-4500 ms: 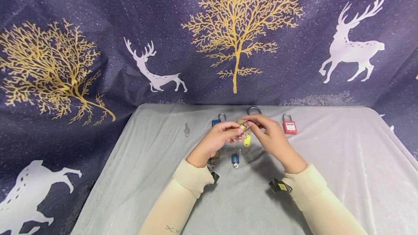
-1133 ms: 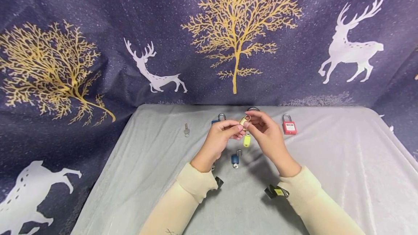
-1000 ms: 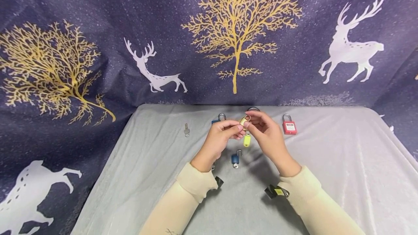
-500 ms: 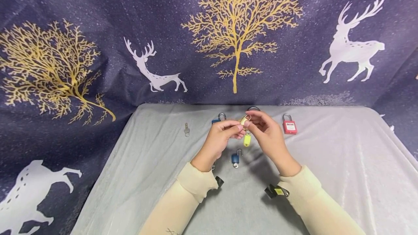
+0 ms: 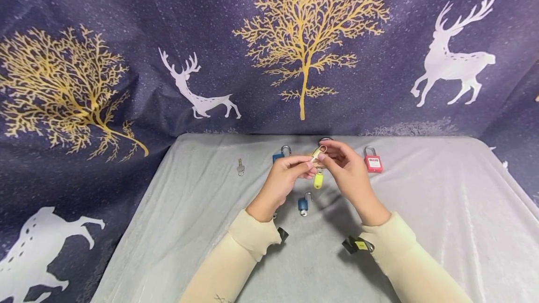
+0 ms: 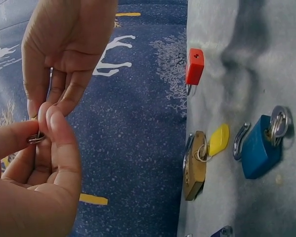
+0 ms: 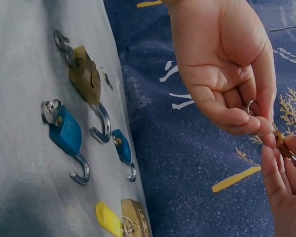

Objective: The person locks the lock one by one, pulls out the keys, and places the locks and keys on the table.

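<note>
Above the table, a small brass padlock (image 5: 318,152) is held between both hands. My right hand (image 5: 347,167) pinches its body with thumb and fingers; its thin shackle (image 7: 251,105) shows by those fingers. My left hand (image 5: 280,179) pinches a key at the padlock's lower end, mostly covered by the fingertips; its metal ring (image 6: 35,138) peeks out in the left wrist view. How deep the key sits is hidden. Below the hands lie a brass padlock (image 6: 195,165) with a yellow tag (image 5: 318,180) and a blue padlock (image 5: 303,205) with its shackle open.
A red padlock (image 5: 373,163) lies at the right, a loose key (image 5: 241,167) at the left. Another blue padlock (image 5: 278,157) is near the back. A larger brass padlock (image 7: 85,76) with an open shackle lies under my left forearm. A patterned cloth (image 5: 269,127) hangs behind the table.
The small padlock has turned from its earlier angle. In the last half second it and my right hand shift slightly right, and a silvery bit shows between padlock and left fingertips.
</note>
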`<state>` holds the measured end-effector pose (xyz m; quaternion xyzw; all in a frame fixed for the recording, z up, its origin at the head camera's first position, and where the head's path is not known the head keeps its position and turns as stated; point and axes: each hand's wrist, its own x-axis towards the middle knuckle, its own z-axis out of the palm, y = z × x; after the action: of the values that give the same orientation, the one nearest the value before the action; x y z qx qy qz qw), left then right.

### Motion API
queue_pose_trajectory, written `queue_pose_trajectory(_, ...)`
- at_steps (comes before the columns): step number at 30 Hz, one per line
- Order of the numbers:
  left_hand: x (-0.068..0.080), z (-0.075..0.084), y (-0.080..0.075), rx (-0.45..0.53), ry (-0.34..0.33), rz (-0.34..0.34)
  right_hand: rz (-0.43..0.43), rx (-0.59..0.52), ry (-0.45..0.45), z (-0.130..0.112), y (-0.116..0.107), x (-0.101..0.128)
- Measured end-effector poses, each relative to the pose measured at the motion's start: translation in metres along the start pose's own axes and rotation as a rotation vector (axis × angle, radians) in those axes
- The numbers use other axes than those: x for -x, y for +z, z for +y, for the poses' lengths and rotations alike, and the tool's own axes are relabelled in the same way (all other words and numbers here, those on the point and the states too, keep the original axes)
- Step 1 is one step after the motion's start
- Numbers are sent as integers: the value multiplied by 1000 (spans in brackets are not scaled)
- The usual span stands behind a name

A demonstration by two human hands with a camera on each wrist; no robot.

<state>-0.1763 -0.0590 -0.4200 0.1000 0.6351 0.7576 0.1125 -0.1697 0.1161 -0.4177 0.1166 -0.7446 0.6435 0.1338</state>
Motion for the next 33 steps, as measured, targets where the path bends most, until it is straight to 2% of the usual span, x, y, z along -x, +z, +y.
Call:
queue_pose_trajectory(7,0,1,-2,-31,-26,4,-8,-47,-6,1,0,-1)
queue_pose_trajectory(11,-2,2,-4,6,-58,8,-7,-47,-10,1,0,-1)
queue_pose_trajectory(22,-4,2,-10,97,-86,61,-8,-53,-12,1,0,-1)
queue_pose_trajectory(33,-7,7,-19,106,-78,125,-4,-56,-5,0,1,-1)
